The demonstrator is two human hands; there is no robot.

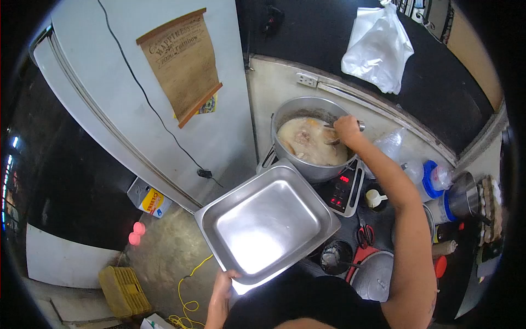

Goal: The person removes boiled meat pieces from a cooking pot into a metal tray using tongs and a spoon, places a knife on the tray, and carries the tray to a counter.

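A pan in the left hand, a tool in the right hand.
The left hand [222, 288] grips the near corner of a shiny pan [266, 222], which sits between it and the pot [315, 173]. The right hand [348, 129] grips a metal tool [361, 126] over the pot. The pan could tip if that one-corner grip slips; soup [298, 140] could splash if the tool jerks. The pan's open side faces up; its long sides slant rightward, away from the left hand.

Room above pot [324, 173] — tray [267, 225] in front
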